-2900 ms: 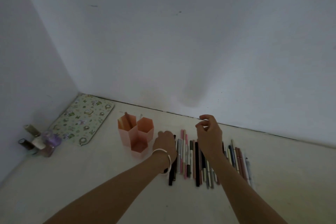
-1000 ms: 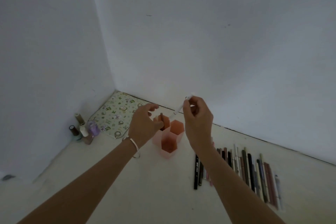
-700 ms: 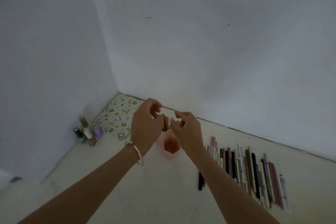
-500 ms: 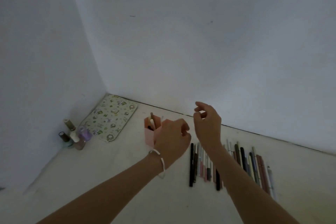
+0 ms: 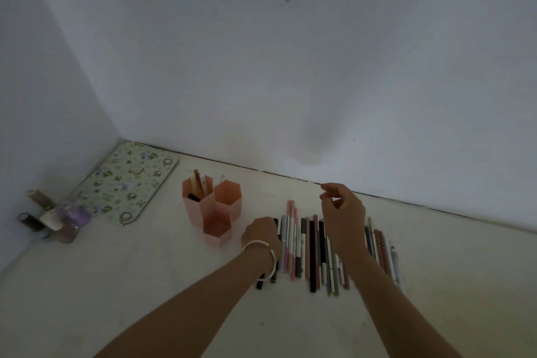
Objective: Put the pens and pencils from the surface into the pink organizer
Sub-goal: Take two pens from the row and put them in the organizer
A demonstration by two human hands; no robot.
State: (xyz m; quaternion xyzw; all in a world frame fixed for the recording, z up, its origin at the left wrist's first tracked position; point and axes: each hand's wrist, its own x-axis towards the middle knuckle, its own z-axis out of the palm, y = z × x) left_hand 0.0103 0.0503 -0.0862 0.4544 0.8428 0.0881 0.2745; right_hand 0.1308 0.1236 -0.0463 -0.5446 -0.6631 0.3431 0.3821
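The pink organizer (image 5: 213, 212) stands left of centre, made of three hexagonal cups; the tallest, left cup holds a few pens. A row of several pens and pencils (image 5: 305, 247) lies side by side on the pale surface to its right. My left hand (image 5: 261, 237), with a white bangle on the wrist, is down on the left end of the row, its fingers curled over dark pens; any grip is hidden. My right hand (image 5: 343, 212) hovers above the middle of the row, fingers loosely apart and holding nothing.
A green patterned mat (image 5: 128, 183) lies in the corner to the left of the organizer. A few small bottles (image 5: 52, 218) stand against the left wall. White walls close off the back and the left side.
My right hand let a white pen go into the organizer. Both hands then moved right, back to the row, and the left hand came down on its left end.
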